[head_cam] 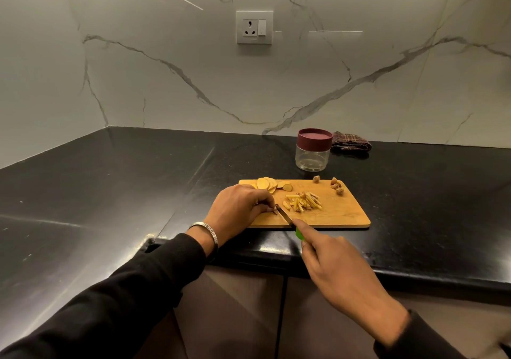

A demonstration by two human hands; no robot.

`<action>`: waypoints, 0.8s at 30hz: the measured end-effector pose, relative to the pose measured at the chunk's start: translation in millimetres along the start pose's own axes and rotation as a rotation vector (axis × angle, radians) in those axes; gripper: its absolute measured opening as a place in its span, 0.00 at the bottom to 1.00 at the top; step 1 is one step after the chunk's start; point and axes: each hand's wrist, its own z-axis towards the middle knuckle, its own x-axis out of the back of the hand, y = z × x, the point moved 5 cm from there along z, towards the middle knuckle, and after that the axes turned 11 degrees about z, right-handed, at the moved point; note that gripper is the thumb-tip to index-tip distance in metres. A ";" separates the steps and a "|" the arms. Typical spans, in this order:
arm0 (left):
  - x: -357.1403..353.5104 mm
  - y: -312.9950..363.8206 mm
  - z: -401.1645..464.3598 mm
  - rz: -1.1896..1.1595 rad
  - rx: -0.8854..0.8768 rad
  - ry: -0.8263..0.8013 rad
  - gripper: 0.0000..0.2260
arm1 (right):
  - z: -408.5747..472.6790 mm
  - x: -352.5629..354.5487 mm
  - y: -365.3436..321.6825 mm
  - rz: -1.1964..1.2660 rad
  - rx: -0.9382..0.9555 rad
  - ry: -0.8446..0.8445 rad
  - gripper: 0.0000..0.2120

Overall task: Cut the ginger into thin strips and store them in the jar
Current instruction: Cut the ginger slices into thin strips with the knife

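The left hand (243, 206) rests on the near-left end of the cutting board (343, 215), its fingertips curled down to pin a small piece of ginger (272, 210), most of which is hidden under the fingers. The right hand (334, 264) grasps a green-handled knife (284, 216), forefinger stretched along the spine, the blade tip set right against the left fingertips. Just beyond the blade, between the hands and the far edge, lies a loose heap of cut strips (303, 202); behind the left hand a fan of round slices (266, 184) waits, and well off to the right hand's far side sit a few knobbly trimmed ends (336, 186). The jar (313, 150), clear with a maroon lid still on, stands past the board, a dark checked cloth (351, 141) just beside it. Ginger this thin is likely light, stiff and a little slick with juice, so slices may skate under the blade; holding them flat with curled fingertips looks safest, and the strips would gather best by pinching in small bunches. A bracelet (206, 233) on the left wrist bears lettering, only partly legible, something like "M SAI".
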 end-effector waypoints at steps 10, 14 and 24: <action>-1.7 1.1 2.0 0.041 -0.062 0.005 0.04 | 0.2 -1.1 -2.1 -0.003 0.005 -0.004 0.24; -2.7 -0.8 2.3 0.011 -0.024 -0.003 0.04 | 0.8 0.1 -1.2 0.000 -0.005 -0.008 0.24; -6.2 -2.6 2.8 -0.066 0.094 -0.031 0.07 | -0.7 0.5 -0.9 0.060 -0.002 -0.022 0.24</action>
